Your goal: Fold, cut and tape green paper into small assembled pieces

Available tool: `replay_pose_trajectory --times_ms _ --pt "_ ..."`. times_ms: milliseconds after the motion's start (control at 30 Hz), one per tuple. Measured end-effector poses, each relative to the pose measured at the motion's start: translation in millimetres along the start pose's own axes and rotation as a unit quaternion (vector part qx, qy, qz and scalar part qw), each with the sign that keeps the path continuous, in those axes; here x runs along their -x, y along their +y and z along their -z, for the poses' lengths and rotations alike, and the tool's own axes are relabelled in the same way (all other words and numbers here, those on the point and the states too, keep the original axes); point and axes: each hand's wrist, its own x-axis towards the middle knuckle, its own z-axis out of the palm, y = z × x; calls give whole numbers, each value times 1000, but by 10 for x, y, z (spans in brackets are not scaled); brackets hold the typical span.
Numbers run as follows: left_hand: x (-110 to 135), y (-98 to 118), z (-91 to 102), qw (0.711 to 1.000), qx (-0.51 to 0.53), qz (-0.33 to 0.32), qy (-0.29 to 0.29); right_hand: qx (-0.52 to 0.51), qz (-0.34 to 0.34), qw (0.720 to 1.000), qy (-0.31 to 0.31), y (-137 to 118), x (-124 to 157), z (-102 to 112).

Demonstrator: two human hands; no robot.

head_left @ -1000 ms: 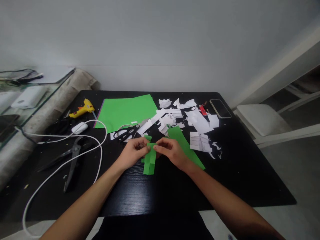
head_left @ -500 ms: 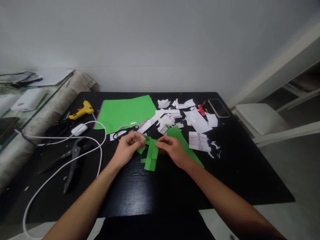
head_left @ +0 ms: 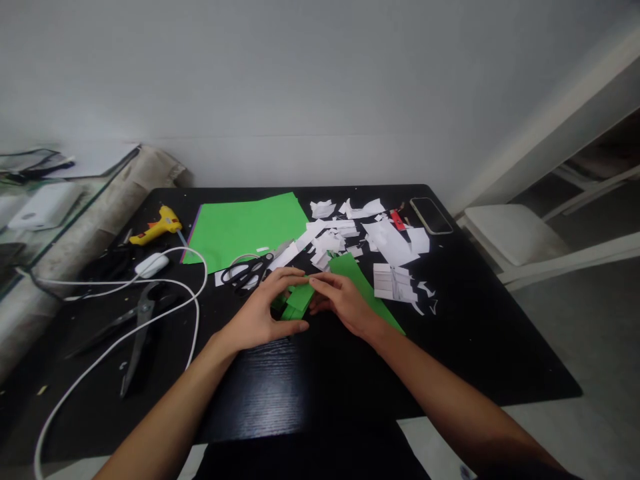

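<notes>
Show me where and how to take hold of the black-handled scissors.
Probably best by the handle loops, coming from the near left: the black-handled scissors lie with their loops toward that side and their blades pointing away to the far right. The left hand is nearer, but it is at the folded green paper.

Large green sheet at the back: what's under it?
A purple edge shows along its left side, and the black table around it. Whatever else lies beneath the sheet is covered; can't tell.
</notes>
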Motion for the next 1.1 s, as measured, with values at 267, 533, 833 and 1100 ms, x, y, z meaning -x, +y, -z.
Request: replay_pose_trajectory --times_ms 267,533,833,1100 --pt "-19 -107 -52 996 -38 -12 83 -29 4 997 -65 34 -17 11" --pt "-17 -73 -124 988 -36 36 148 111 123 986 31 185 -46 -15" --pt "-17 -47 -123 942 88 158 283 212 170 961 51 103 8 -28" --pt "-46 -40 -105 937 119 170 282 117 39 992 -43 10 51 -43"
